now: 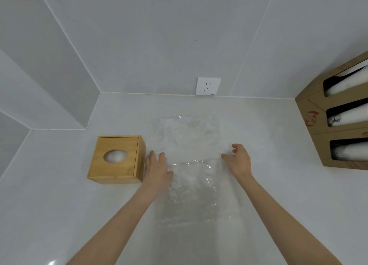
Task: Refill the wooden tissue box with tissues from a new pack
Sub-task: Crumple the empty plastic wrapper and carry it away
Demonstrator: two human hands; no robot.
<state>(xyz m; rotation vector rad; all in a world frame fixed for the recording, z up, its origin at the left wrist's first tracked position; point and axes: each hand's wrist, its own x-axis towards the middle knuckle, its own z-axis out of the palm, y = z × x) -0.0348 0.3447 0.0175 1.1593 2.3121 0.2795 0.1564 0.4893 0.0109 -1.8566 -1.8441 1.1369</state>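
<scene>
On white counter (pixel 59 205): clear tissue pack wrapper (pixel 189 161) central, blurred. Left hand (pixel 157 169) flat on its edge, right hand (pixel 238 161) spread, hovering. Wooden tissue box (pixel 117 159) just left. Likely opening pack; next needs firm grip.

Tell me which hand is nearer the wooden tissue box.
Left. The left hand lies just beside the wooden tissue box, on its right side; the right hand is farther right, across the clear plastic wrap.

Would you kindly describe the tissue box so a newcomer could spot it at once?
Start at the white wall socket above the white countertop, then look down-left. The square light-wooden tissue box sits just left of the left hand; it alone has an oval top opening.
</scene>
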